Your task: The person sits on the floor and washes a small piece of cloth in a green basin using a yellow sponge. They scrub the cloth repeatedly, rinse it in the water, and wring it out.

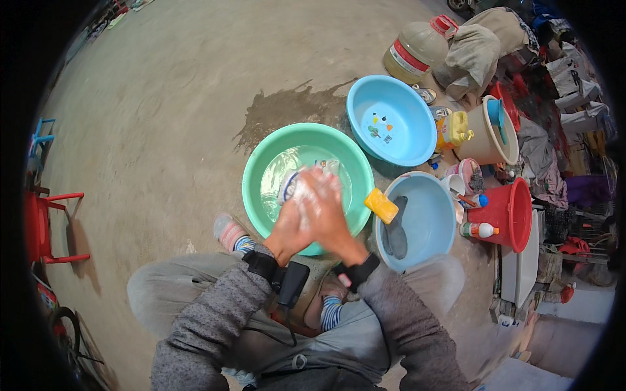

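Observation:
Over the green basin (253, 144) of water, my left hand (291, 225) and my right hand (326, 212) are pressed together, closed on a soapy white cloth item with a blue stripe (285, 187). Suds whiten the fingers, which are partly smeared by motion. Most of the item is hidden between the hands; whether it is a sock I cannot tell. Just right of my right hand, a yellow soap bar (381, 206) rests on the rim of a pale blue basin (427, 225). Inside that basin lies a dark grey sock-like piece (395, 231).
Beyond stands a bright blue basin (391, 107) with a printed bottom. To the right are a yellow jug (452, 130), a cream bucket (479, 140), a red bucket (505, 215) and a white bottle (478, 229). A large jug (417, 52) stands farther back; a red chair (45, 228) is left.

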The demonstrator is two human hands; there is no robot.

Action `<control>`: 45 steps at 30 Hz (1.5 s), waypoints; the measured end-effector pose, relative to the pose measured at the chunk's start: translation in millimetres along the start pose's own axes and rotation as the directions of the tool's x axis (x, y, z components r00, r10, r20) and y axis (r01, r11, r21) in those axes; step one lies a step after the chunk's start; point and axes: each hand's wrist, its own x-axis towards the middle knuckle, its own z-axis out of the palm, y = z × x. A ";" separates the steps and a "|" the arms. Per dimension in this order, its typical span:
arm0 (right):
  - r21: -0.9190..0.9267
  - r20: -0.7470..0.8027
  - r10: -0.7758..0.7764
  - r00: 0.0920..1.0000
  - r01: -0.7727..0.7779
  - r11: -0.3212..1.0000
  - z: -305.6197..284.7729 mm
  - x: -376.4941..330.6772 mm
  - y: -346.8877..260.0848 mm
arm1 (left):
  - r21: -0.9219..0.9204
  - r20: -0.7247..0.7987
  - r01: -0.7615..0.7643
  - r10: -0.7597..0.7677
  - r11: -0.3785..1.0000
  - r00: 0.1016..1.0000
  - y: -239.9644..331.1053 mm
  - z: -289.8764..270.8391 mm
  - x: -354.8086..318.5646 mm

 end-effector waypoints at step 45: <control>-0.089 0.004 0.100 0.995 -0.100 0.991 -23.4 12.7 -18.2 | -0.515 0.009 0.264 -0.302 0.816 0.953 9.9 12.4 -4.2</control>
